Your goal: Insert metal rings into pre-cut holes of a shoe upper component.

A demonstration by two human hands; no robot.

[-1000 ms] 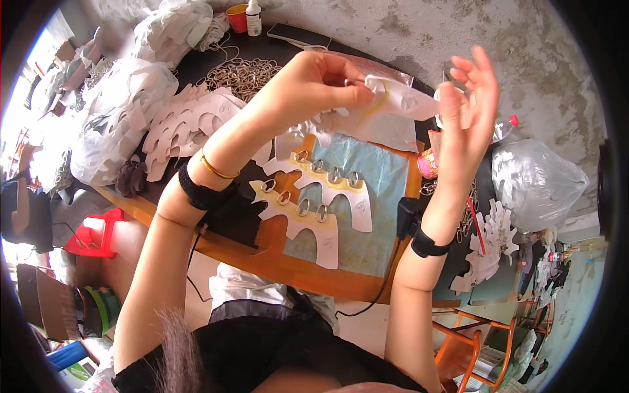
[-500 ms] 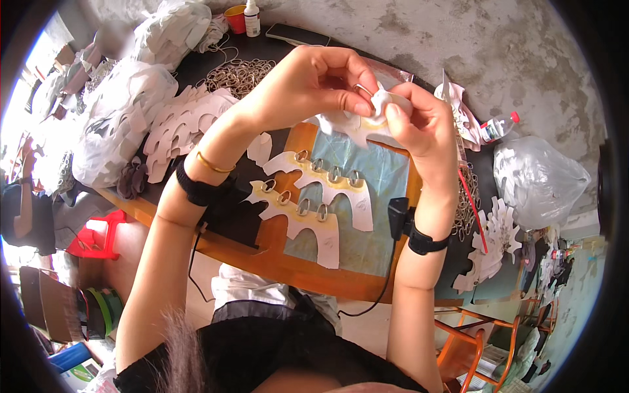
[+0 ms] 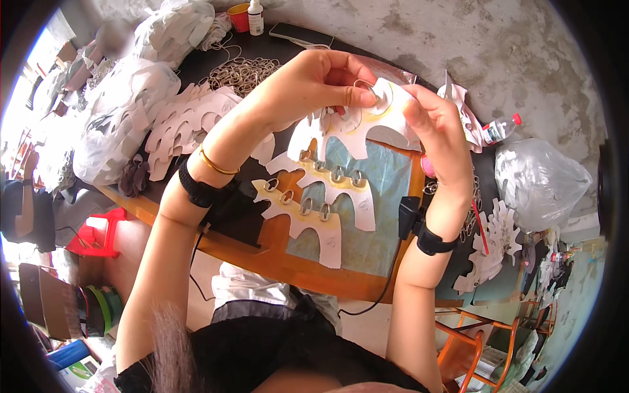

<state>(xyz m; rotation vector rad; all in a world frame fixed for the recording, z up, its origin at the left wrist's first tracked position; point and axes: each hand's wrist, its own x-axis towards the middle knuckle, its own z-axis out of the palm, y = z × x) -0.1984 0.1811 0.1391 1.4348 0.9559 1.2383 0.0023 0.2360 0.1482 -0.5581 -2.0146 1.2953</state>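
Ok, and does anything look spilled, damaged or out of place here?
Nothing looks clearly spilled. The grey wall stands out most: dark, uneven patches make it look worn or unfinished. Yellowish marks along the ringed edges of the two pale cut pieces lying flat appear on both, so they hardly look accidental.

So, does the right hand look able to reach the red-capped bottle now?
Probably yes: the bottle is close beside the right hand and nothing tall seems to stand between, but that hand appears to be holding the white piece.
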